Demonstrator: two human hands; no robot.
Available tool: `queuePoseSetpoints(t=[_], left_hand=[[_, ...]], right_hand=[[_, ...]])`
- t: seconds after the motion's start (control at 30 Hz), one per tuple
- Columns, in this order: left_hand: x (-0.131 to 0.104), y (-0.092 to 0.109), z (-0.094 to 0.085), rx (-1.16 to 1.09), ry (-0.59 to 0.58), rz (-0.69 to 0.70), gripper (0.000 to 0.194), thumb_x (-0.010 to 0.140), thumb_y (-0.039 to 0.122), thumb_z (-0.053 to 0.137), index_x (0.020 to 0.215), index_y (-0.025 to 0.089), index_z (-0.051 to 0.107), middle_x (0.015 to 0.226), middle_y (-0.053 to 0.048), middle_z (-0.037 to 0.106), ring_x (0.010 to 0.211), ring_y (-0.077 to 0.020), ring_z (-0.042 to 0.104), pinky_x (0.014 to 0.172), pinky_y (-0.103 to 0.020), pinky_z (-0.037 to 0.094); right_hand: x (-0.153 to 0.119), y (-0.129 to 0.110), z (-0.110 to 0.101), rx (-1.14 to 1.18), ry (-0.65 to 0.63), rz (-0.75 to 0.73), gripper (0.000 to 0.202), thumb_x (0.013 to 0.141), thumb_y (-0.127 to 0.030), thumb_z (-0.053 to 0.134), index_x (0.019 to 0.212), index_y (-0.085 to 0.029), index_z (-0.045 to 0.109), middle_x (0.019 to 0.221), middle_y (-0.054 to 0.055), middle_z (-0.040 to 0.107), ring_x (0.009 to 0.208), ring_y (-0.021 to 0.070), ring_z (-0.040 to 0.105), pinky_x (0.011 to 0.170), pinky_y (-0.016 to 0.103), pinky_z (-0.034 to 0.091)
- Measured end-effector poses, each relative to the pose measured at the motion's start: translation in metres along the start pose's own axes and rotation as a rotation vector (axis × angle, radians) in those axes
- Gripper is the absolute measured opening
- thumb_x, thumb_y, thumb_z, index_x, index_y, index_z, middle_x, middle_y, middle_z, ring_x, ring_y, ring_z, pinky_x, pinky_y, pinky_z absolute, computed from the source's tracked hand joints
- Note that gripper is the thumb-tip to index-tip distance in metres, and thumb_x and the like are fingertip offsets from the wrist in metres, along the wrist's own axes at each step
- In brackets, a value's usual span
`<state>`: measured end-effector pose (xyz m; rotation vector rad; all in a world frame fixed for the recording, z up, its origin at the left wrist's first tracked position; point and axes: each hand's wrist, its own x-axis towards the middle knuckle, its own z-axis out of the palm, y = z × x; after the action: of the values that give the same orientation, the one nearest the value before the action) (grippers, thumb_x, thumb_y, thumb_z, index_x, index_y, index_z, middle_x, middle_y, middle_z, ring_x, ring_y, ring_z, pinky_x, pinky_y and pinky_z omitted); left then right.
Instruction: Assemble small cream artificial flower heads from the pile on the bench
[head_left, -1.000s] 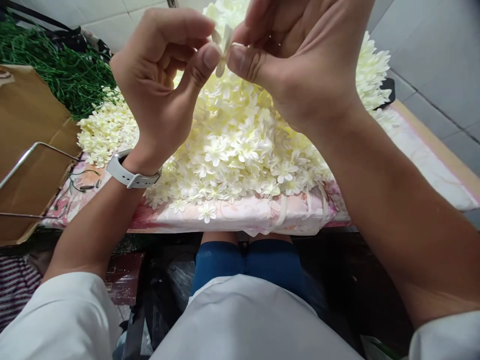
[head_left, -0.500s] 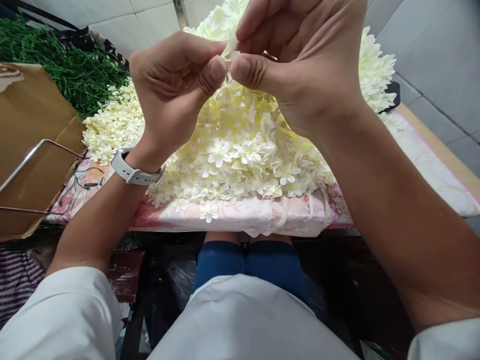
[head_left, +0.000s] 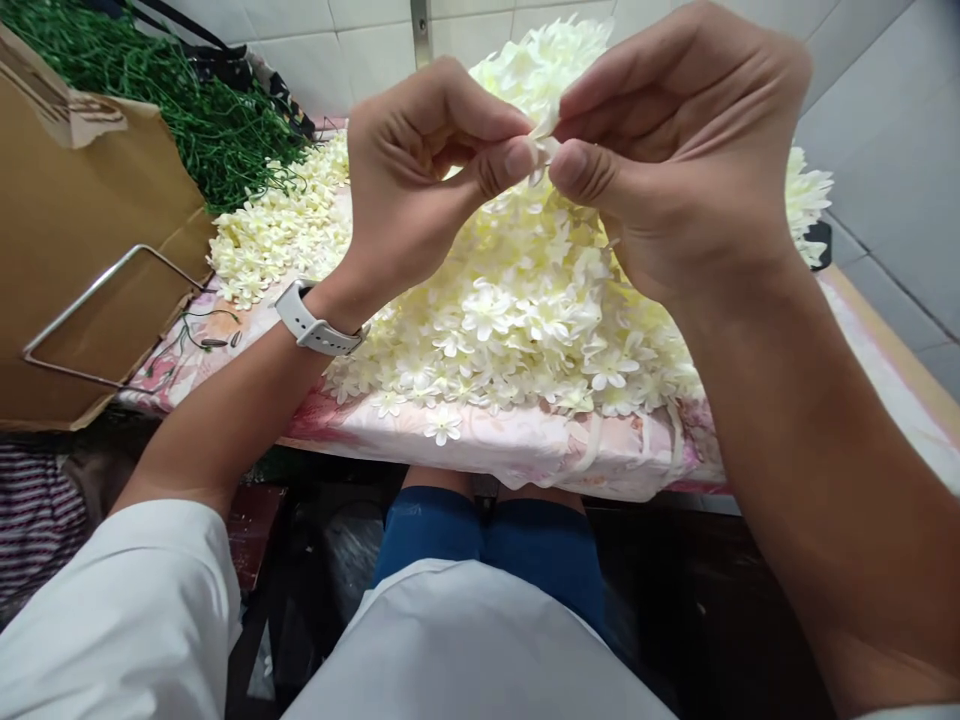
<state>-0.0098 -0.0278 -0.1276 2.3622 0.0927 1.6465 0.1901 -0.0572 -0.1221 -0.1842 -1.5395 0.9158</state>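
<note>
Between my fingertips is a small white artificial flower (head_left: 544, 130), held up above the heap and partly hidden by the fingers. My left hand (head_left: 431, 165) pinches it from the left between thumb and forefinger. From the right, my right hand (head_left: 675, 160) grips its other side, thumb below and fingers above. Right behind and below both hands spreads a large heap of loose cream-white artificial flowers (head_left: 517, 310). One single flower (head_left: 442, 425) lies apart at the table's front edge.
A table (head_left: 480, 440) with a floral plastic cover bears the heap. Green plastic stems (head_left: 225, 130) are piled at the back left. A cardboard box (head_left: 90, 230) with a metal wire stand (head_left: 82, 310) is at the left. Tiled walls (head_left: 892, 170) close off the back and right.
The view has shifted, so hands and table appear further right. Both hands keep their pinch on the flower, its petals slightly turned between the fingers.
</note>
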Motion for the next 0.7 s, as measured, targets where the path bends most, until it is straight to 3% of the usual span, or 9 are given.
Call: queuePoseSetpoints(t=[0.17,0.27,0.5,0.7], left_hand=[[0.002,0.01,0.011,-0.067,0.136,-0.171,0.016,0.077,0.03,0.086,0.086,0.019,0.077,0.081,-0.002,0.077,0.071,-0.0152,0.072,0.061,-0.029,0.058],[0.002,0.013,0.016,-0.06,0.185,-0.257,0.021,0.076,0.039,0.086,0.08,0.02,0.077,0.076,-0.002,0.076,0.068,-0.0156,0.071,0.059,-0.03,0.057],[0.002,0.002,0.01,-0.059,0.149,-0.189,0.023,0.072,0.043,0.089,0.08,0.024,0.077,0.074,-0.001,0.075,0.061,-0.0113,0.065,0.054,-0.025,0.052],[-0.001,0.001,0.011,0.095,0.139,-0.031,0.007,0.087,0.031,0.079,0.086,0.025,0.076,0.074,0.0,0.071,0.065,-0.0105,0.065,0.057,-0.023,0.051]], right_hand=[[-0.003,-0.004,0.003,-0.021,0.05,0.077,0.03,0.06,-0.025,0.1,0.082,-0.03,0.081,0.084,-0.003,0.077,0.078,0.0148,0.072,0.069,0.025,0.061],[-0.003,-0.003,0.003,-0.033,0.065,0.075,0.027,0.06,-0.027,0.1,0.08,-0.031,0.081,0.08,-0.002,0.077,0.073,0.0152,0.071,0.064,0.027,0.06],[0.0,0.002,0.002,0.018,0.037,0.063,0.034,0.053,-0.027,0.101,0.081,-0.025,0.081,0.076,-0.008,0.079,0.069,0.009,0.072,0.064,0.02,0.06],[-0.001,0.002,0.003,-0.007,0.033,0.068,0.036,0.051,-0.034,0.102,0.08,-0.028,0.081,0.077,-0.005,0.079,0.07,0.0129,0.072,0.067,0.026,0.063]])
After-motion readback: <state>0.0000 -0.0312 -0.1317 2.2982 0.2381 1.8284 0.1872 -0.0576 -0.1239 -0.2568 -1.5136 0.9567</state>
